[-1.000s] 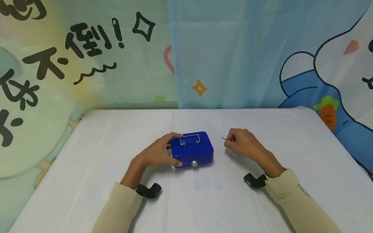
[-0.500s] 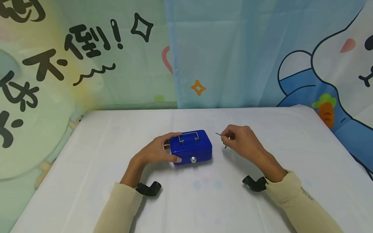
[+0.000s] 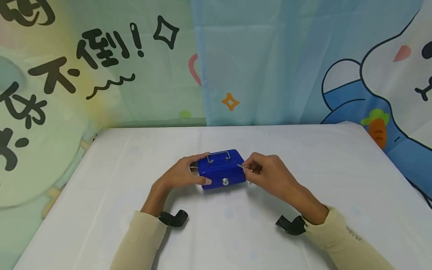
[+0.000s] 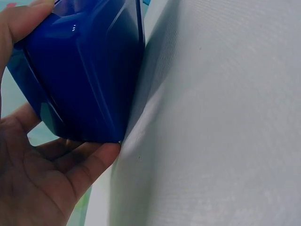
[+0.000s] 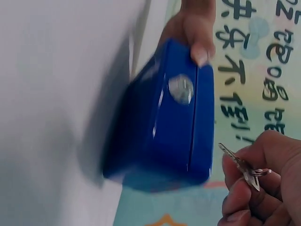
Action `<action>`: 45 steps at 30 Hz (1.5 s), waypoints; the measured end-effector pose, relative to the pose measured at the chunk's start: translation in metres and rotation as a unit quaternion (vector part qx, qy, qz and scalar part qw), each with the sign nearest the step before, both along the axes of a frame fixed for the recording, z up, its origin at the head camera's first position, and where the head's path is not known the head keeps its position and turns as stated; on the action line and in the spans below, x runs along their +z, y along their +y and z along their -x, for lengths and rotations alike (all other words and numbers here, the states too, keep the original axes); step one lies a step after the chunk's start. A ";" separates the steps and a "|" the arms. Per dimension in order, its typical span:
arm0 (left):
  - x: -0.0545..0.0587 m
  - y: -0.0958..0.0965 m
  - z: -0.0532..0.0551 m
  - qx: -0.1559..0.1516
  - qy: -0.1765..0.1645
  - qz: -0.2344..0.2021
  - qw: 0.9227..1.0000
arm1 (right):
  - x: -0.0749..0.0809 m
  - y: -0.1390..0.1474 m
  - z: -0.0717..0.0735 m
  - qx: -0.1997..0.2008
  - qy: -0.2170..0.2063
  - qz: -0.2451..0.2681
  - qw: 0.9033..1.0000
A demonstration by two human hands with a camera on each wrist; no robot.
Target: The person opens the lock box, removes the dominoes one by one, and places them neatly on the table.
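A small blue metal cash box (image 3: 219, 171) with a wire handle (image 3: 218, 152) on its lid and a round silver lock (image 3: 225, 182) in front rests on the white-covered table. My left hand (image 3: 182, 174) grips its left end, thumb at the front and fingers around the back. Between thumb and fingers my right hand (image 3: 270, 173) pinches a small silver key (image 5: 229, 152), its tip pointing left. A second key (image 5: 252, 180) hangs with it on a ring. In the head view the key's tip overlaps the box's right end; the right wrist view shows a gap between them.
White cloth (image 3: 216, 232) covers the table. Behind it hangs a printed curtain (image 3: 256, 67). Black wrist cameras sit on both wrists, the left camera (image 3: 173, 218) and the right camera (image 3: 291, 225) near the sleeve cuffs.
My right hand has moved left with the key, from well right of the box to its right end. The second key came into sight. My left hand and the box have barely moved.
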State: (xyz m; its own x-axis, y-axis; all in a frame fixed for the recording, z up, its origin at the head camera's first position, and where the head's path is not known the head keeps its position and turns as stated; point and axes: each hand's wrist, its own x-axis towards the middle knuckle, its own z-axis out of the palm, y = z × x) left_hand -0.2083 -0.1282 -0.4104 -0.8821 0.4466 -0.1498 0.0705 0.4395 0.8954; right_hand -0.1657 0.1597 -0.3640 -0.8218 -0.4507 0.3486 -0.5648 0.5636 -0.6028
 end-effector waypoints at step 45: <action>0.001 -0.002 0.004 -0.013 -0.005 -0.026 1.000 | -0.010 -0.050 -0.022 -0.034 0.007 -0.069 0.997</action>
